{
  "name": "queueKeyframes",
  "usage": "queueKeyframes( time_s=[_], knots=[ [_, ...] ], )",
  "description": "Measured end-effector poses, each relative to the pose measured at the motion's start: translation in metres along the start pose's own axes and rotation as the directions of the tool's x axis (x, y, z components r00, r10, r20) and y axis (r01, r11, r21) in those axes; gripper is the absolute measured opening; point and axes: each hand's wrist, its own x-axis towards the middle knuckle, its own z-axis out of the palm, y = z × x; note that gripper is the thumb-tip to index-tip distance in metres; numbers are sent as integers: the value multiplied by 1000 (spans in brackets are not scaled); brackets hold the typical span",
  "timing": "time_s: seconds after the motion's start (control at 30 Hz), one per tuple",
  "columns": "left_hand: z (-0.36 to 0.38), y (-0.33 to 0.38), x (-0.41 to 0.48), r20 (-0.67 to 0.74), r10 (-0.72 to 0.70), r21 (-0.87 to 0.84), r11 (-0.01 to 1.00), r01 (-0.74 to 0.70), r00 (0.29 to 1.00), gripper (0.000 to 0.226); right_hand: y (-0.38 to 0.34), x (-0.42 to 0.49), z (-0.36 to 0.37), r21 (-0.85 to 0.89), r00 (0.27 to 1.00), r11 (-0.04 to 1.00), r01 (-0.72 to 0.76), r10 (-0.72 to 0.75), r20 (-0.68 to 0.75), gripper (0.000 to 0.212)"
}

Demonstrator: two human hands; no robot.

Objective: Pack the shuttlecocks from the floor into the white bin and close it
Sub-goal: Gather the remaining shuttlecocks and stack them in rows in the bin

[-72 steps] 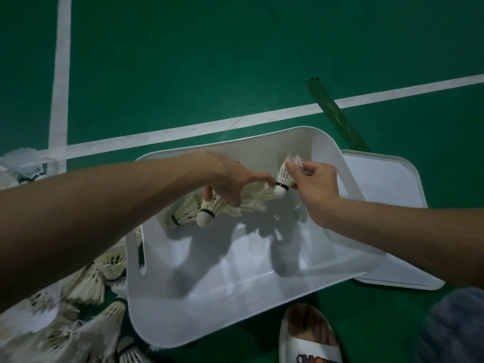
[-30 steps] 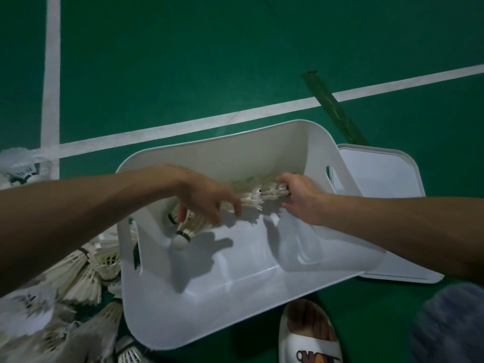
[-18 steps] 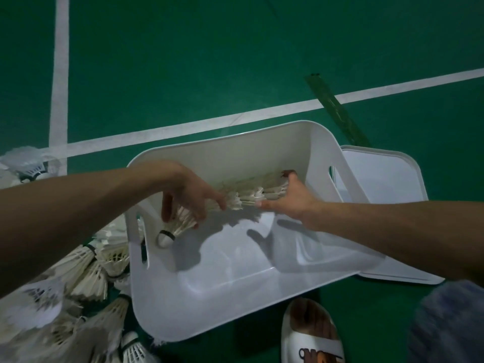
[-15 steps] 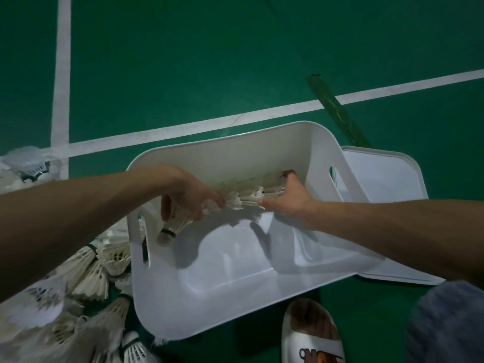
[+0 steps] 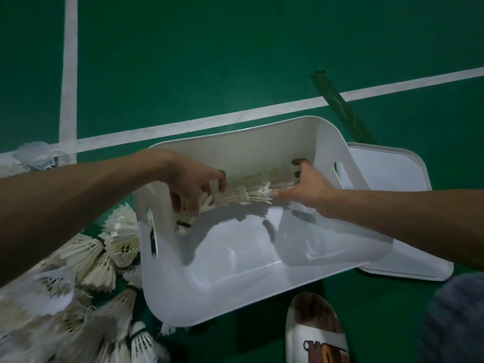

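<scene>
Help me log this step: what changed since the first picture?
The right hand slotted its single shuttlecock onto the row and holds that end. Both hands lowered the row into the bin by its far wall. The left hand still grips the cork end; bin, lid and floor pile stayed.

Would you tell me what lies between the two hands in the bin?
In the head view, a nested row of shuttlecocks spans from left hand to right hand.
</scene>
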Motion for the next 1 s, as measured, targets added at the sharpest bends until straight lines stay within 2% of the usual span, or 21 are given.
queueKeyframes(
  time_s=[0.1, 0.17, 0.2, 0.27, 0.4, 0.5, 0.6, 0.7, 0.77, 0.87, 0.9, 0.93, 1.0],
  knots=[
    [3, 2, -5, -99, 64, 25, 998, -62, 993, 57, -5, -18, -2, -104, 988, 991, 82, -94, -118, 90],
    [6, 4, -9, -158, 123, 112, 988, -106, 980, 52, -10, -32, 0, -199, 949, 955, 218, -255, -186, 75],
    [7, 5, -10, -187, 166, 197, 972, -128, 968, 51, -14, -39, 2, -186, 931, 941, 283, -317, -182, 67],
    [11, 11, -15, -234, 256, 343, 924, -167, 938, 46, -21, -50, 9, -38, 931, 938, 343, -345, -121, 56],
    [21, 19, -18, -243, 367, 409, 878, -248, 898, 42, -35, -62, 29, 243, 949, 941, 235, -276, 152, 65],
    [26, 24, -20, -256, 454, 415, 849, -327, 854, 37, -39, -63, 39, 373, 930, 915, 155, -263, 258, 76],
    [31, 26, -20, -267, 499, 392, 838, -380, 824, 34, -42, -67, 45, 459, 921, 884, 88, -248, 300, 76],
    [38, 26, -17, -287, 533, 367, 829, -423, 796, 34, -42, -69, 47, 453, 931, 890, 56, -211, 299, 69],
    [42, 25, -16, -325, 549, 362, 824, -435, 770, 40, -42, -69, 47, 439, 942, 897, 54, -191, 276, 64],
    [43, 23, -17, -454, 573, 350, 819, -455, 682, 56, -40, -66, 44, 438, 957, 899, 23, -147, 250, 61],
    [43, 23, -18, -499, 539, 309, 842, -442, 679, 63, -39, -65, 43, 452, 959, 892, 5, -133, 252, 60],
    [42, 22, -19, -519, 480, 256, 876, -408, 707, 70, -38, -64, 42, 476, 958, 879, -19, -120, 259, 60],
    [41, 21, -21, -471, 343, 160, 939, -303, 813, 76, -37, -63, 41, 534, 950, 842, -76, -102, 296, 55]
  ],
)
